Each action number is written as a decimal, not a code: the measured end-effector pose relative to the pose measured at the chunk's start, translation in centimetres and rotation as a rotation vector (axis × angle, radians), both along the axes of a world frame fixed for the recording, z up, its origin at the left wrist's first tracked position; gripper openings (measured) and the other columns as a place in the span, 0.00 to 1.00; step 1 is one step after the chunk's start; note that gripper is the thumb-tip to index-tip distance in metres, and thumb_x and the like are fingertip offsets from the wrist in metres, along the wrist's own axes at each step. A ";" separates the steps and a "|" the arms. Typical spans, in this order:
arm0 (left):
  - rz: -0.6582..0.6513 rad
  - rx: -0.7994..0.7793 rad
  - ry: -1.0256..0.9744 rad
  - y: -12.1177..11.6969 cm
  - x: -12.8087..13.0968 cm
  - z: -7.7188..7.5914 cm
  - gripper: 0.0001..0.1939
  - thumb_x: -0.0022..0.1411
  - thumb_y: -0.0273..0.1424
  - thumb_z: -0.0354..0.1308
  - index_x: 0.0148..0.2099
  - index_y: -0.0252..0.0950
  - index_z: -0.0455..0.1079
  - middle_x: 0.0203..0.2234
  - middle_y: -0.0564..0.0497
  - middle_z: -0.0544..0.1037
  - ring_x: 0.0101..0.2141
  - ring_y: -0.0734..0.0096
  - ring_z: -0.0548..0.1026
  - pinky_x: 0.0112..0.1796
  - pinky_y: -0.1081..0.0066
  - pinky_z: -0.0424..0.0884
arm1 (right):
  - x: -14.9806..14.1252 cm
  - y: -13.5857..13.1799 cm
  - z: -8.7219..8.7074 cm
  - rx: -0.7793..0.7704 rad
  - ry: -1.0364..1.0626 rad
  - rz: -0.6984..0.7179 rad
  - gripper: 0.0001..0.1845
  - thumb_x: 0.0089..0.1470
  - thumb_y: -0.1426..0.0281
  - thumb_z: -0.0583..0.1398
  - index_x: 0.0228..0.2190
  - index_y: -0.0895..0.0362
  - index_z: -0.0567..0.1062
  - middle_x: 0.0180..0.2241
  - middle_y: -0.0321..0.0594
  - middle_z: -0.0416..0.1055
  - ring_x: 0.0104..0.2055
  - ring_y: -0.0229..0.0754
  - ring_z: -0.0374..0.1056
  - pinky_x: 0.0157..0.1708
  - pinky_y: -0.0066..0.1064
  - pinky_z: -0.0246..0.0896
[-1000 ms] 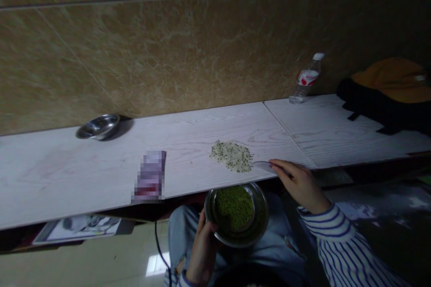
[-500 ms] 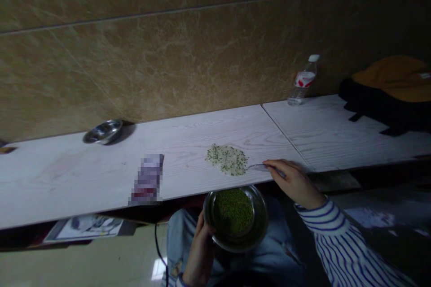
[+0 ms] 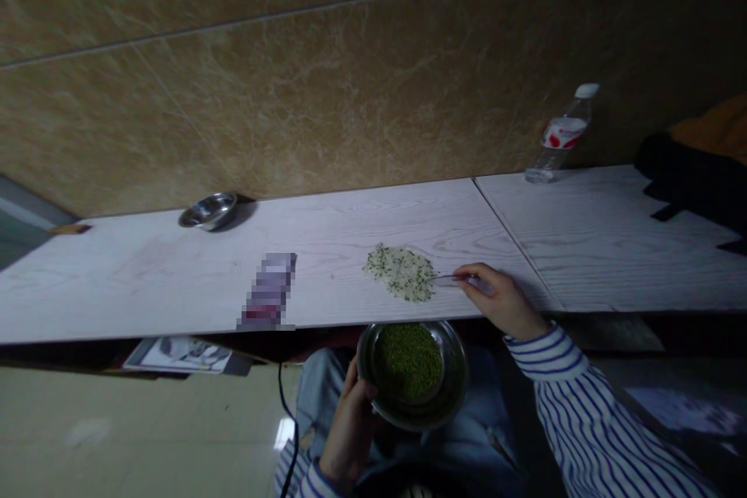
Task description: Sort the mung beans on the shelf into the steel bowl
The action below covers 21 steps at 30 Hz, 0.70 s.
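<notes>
My left hand grips the rim of a steel bowl full of green beans, held over my lap just below the table's front edge. My right hand rests on the white wooden table and pinches a thin metal tool that looks like tweezers. The tool's tip touches the right side of a small pile of mixed white and green grains lying on the table.
An empty steel bowl sits at the back left by the tiled wall. A blurred flat packet lies left of the pile. A water bottle and a dark bag stand at the right. A cable hangs below the table.
My right hand has moved slightly left, bringing the tool's tip into the edge of the grain pile. The view has shifted to the left. The bowl in my left hand stays put.
</notes>
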<state>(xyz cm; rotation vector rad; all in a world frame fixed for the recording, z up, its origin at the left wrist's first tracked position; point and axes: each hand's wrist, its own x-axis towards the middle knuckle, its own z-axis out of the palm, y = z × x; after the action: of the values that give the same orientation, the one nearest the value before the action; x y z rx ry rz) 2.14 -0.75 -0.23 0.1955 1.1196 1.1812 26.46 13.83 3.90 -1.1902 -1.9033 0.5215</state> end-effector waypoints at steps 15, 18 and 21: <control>-0.036 0.028 -0.088 0.9 0.3 -1.7 0.35 0.52 0.24 0.53 0.62 0.49 0.57 0.54 0.51 0.71 0.51 0.59 0.68 0.44 0.66 0.66 | -1.1 0.6 -0.2 -0.065 -0.030 0.232 0.10 0.54 0.72 0.58 0.38 0.53 0.77 0.36 0.39 0.77 0.40 0.39 0.72 0.42 0.35 0.68; -0.017 0.060 -0.105 1.2 0.3 -1.7 0.35 0.51 0.22 0.53 0.62 0.46 0.58 0.53 0.49 0.71 0.51 0.58 0.68 0.45 0.66 0.65 | -1.4 0.7 -0.1 -0.070 -0.033 0.236 0.10 0.54 0.71 0.58 0.38 0.53 0.77 0.36 0.40 0.77 0.40 0.40 0.72 0.42 0.36 0.68; -0.015 0.028 -0.107 1.5 0.2 -1.6 0.35 0.51 0.22 0.53 0.61 0.46 0.58 0.53 0.50 0.71 0.50 0.60 0.68 0.44 0.67 0.65 | -1.8 0.7 0.1 -0.081 -0.047 0.255 0.11 0.54 0.71 0.58 0.39 0.53 0.77 0.36 0.40 0.77 0.39 0.40 0.72 0.41 0.36 0.68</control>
<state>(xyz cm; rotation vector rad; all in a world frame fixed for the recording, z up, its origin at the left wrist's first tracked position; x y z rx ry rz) 2.34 0.74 -1.81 0.1599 1.0070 1.1806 24.64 14.54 4.00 -1.0229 -2.1058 0.7184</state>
